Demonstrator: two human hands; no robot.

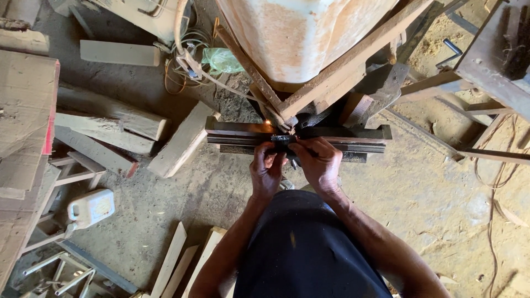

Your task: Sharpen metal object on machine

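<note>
Head view looks straight down on a workshop floor strewn with sawdust, where both hands meet at a small dark tool [283, 144] held against a long steel rail [353, 144]. The left hand [266, 170] has its fingers curled together around the near end of the tool, clamped on it from the left. The right hand [319, 164] closes over the same tool from the right, fingers bent and pressed on it, thumb side toward the rail. The tool sits between the two hands, at their fingertips, right at the near edge of the rail; its exact shape is too hidden by the fingers to tell. The rail lies crosswise in front of the person, resting on the floor, with a small bright spark [269, 122] just beyond the left hand. Behind the rail rise two slanting rusty angle-iron bars [342, 65] that cross in a V and carry a large pale, rust-stained drum [301, 33]. Well apart to the left lie loose wooden planks [182, 140] and a white plastic jerrycan [91, 208]; a coil of wire [182, 60] and a green plastic bag [221, 59] lie near the drum's left side. More metal frames [486, 66] stand to the right.
</note>
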